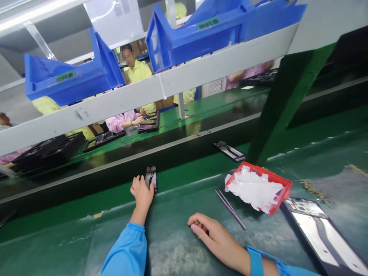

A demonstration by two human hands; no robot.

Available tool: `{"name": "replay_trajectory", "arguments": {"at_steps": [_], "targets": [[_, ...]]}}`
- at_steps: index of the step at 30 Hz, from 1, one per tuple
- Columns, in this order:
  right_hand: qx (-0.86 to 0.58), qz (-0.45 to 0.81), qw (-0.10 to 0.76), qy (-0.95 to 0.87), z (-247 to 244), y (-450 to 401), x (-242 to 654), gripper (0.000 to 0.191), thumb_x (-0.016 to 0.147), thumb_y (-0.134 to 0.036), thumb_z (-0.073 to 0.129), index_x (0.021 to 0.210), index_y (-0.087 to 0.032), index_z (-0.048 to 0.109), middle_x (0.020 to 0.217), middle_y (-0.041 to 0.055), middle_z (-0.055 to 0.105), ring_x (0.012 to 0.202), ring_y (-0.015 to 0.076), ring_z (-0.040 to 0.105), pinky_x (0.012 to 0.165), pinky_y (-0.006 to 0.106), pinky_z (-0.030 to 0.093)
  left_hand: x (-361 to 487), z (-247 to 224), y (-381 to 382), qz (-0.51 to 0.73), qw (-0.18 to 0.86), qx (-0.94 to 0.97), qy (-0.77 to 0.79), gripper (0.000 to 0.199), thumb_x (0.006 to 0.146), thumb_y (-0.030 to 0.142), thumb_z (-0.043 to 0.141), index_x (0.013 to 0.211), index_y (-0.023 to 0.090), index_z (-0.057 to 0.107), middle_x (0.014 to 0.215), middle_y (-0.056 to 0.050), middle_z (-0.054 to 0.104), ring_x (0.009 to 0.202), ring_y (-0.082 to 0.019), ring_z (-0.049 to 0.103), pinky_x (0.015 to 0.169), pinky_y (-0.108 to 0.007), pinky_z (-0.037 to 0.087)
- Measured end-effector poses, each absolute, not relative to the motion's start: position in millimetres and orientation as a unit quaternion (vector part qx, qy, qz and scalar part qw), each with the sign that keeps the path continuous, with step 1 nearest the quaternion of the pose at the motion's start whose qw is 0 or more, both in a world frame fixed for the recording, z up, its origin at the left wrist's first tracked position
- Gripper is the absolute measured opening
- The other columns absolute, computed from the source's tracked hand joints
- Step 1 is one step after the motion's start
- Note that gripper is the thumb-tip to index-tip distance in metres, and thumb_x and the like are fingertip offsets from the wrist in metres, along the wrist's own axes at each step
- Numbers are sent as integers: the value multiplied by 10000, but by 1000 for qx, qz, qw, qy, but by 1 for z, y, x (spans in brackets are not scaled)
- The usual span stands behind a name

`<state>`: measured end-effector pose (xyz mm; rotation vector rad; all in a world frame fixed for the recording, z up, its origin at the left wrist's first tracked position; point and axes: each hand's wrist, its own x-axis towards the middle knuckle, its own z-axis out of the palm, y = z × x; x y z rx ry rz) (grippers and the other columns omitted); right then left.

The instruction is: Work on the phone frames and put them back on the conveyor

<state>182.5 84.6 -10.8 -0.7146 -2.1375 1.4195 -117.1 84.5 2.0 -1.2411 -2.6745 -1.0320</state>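
My left hand (143, 193) reaches to the far edge of the bench, its fingers apart beside an opened phone (151, 177) with bare circuitry at its top end. The thumb overlaps the phone's lower part; whether it presses on it I cannot tell. My right hand (214, 235) rests over the green bench with its fingers curled in, and nothing shows in them. Tweezers (230, 210) lie just beyond it. Near them a red tray (283, 180) is heaped with white paper-like pieces (253, 188). A larger-looking opened phone (322, 234) lies at the right.
Another opened phone (230, 150) lies on the green strip behind the bench. A grey cloth (339, 184) is at the right. Blue bins (74, 84) stand on a white shelf rail (138, 94) overhead. A green post (290, 99) rises at right. Co-workers handle black trays (156, 122) opposite.
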Motion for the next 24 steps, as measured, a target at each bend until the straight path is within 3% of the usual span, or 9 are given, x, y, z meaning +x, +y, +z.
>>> {"name": "replay_trajectory", "arguments": {"at_steps": [2, 4, 6, 9, 14, 21, 24], "targets": [[-252, 505, 230, -793, -10, 86, 183, 302, 1029, -445, 432, 934, -232, 623, 832, 32, 632, 746, 197, 596, 715, 328, 471, -103, 3, 81, -340, 50, -464, -817, 402, 920, 317, 578, 1280, 145, 627, 1356, -222, 593, 1312, -366, 514, 1098, -535, 385], [-243, 498, 222, -802, -9, 87, 184, 307, 1033, -434, 430, 907, -227, 620, 849, 36, 636, 761, 195, 602, 724, 324, 469, -83, 0, 75, -349, 63, -540, -764, 209, 961, 324, 533, 1046, 180, 659, 1069, -143, 652, 1013, -271, 619, 913, -404, 480], [-239, 490, 219, -809, -10, 88, 184, 308, 1036, -423, 430, 891, -223, 614, 849, 32, 632, 765, 189, 600, 728, 315, 464, -61, -6, 67, -335, 31, -617, -711, 240, 985, 317, 507, 783, 211, 578, 813, -50, 595, 764, -184, 583, 730, -295, 452], [-234, 469, 217, -823, -11, 87, 184, 319, 1041, -405, 426, 842, -218, 591, 802, 19, 613, 743, 179, 584, 711, 300, 445, -31, -17, 57, -282, -37, -719, -634, 396, 964, 287, 560, 600, 211, 423, 620, 18, 485, 578, -119, 468, 580, -258, 321], [-200, 421, 212, -859, -12, 80, 189, 315, 1063, -359, 415, 828, -219, 570, 733, -10, 611, 665, 149, 568, 660, 277, 403, -17, -18, 53, -219, -80, -777, -585, 367, 860, 229, 685, 587, 191, 444, 602, 33, 499, 550, -105, 407, 555, -287, 218], [-152, 299, 271, -902, -10, 77, 200, 188, 1049, -281, 446, 880, -231, 512, 622, -51, 543, 558, 138, 532, 594, 265, 364, -21, -11, 55, -175, -90, -762, -617, 360, 895, 251, 682, 602, 188, 482, 635, 22, 547, 577, -110, 448, 569, -286, 235], [-162, 279, 225, -919, -11, 81, 197, 154, 1027, -232, 472, 874, -233, 488, 667, -39, 584, 574, 145, 553, 588, 266, 355, -20, -12, 55, -157, -94, -761, -623, 345, 901, 266, 690, 616, 188, 511, 655, 19, 568, 603, -115, 478, 580, -284, 253]]}}
